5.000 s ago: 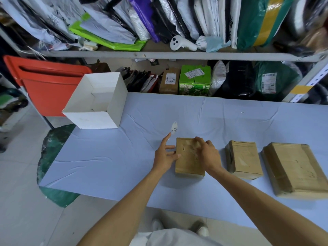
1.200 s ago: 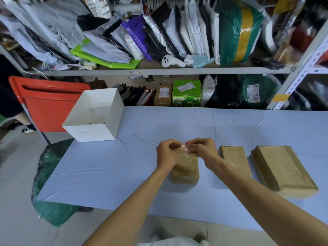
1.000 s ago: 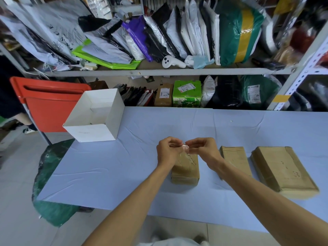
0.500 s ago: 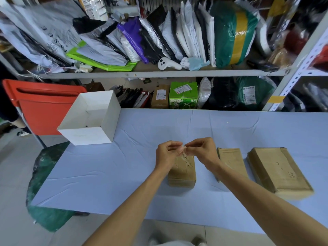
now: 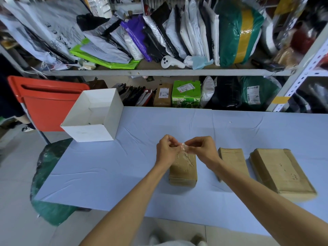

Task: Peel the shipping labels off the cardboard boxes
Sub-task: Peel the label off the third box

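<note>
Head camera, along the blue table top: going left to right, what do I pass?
White open box → left hand → crumpled label scrap pinched between both hands → right hand → middle cardboard box → large cardboard box. The small cardboard box sits under the hands.

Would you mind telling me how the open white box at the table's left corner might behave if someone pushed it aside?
The white box looks thin-walled and seems to hold almost nothing, so it is probably light and would slide easily on the smooth blue table cover. Its flat base suggests it won't roll. It sits near the table corner, so a firm shove could send it off.
</note>
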Available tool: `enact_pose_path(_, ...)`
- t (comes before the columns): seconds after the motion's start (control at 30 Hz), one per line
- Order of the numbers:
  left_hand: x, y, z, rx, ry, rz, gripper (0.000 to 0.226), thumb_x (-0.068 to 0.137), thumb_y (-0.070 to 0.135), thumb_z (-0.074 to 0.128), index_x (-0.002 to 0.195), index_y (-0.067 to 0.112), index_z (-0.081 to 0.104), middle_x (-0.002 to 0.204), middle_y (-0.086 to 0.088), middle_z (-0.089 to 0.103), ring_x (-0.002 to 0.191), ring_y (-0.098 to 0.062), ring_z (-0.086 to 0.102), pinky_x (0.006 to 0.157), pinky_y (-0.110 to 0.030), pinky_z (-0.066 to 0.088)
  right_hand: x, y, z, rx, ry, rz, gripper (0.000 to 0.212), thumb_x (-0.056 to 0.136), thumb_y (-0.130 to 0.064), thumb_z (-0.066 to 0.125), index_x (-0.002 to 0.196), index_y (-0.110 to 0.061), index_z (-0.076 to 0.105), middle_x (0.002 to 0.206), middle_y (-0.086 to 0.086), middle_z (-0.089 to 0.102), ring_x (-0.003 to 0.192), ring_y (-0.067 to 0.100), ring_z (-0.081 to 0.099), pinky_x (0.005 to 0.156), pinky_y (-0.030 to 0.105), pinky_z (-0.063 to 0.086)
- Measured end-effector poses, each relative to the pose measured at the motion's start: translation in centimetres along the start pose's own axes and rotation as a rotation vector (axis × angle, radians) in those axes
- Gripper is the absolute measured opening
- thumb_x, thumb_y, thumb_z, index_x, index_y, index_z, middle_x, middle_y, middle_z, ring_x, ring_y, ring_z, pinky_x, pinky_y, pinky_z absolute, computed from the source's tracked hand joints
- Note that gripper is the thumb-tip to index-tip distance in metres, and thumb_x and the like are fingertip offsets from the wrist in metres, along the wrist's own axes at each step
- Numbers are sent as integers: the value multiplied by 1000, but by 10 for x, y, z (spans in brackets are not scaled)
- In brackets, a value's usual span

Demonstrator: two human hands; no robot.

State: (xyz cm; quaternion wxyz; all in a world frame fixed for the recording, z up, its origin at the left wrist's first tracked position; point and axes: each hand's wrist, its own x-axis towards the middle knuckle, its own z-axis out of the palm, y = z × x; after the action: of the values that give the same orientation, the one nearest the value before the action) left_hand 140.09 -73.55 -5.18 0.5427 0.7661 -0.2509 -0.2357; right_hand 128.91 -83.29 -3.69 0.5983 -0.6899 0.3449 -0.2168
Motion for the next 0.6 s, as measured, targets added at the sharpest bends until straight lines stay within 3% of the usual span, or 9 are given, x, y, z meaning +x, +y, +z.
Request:
enact_pose_path(0.1,1,0,-5,-38,-2,-1,18,75,14,79,84,19,64,86,5,70,81,-10,68,62,-11,52,-1,3,4,143,18,57,20,75,3,76,93,6,69,84,27,69,80,40,70,80,45,59)
enact_pose_path(0.17,0,-1,-8,-47,12,1,15,75,18,78,80,25,67,84,10,70,82,-7,67,63,-11,52,0,2,7,164,6,75,19,75,0,77,92,6,70,85,26,70,80,37,71,78,39,60)
enact_pose_path(0.27,-3,-4,-15,-75,44,-7,10,74,22,79,75,25,70,80,9,72,82,-10,68,74,-27,58,3,-3,14,175,-78,101,19,74,-7,80,87,5,71,81,22,72,75,30,72,72,31,60)
enact_pose_path(0.33,-7,-5,-21,-132,74,-20,10,74,19,80,74,23,71,79,5,73,81,-15,70,76,-35,60,5,-6,20,210,-124,107,18,75,-6,78,87,5,71,81,23,72,75,29,71,74,33,59)
enact_pose_path(0.5,-19,-9,-49,-202,217,-38,13,72,16,82,79,11,72,73,1,73,65,-12,70,67,-25,59,9,-12,53,193,-239,84,16,75,5,73,90,8,69,84,27,70,76,28,69,77,38,57)
enact_pose_path(0.6,-29,-17,-74,-204,269,-63,15,73,13,81,82,7,72,75,-3,72,65,-13,70,69,-28,60,11,-14,82,186,-290,94,18,71,11,72,88,12,67,75,23,70,68,25,70,72,33,59)
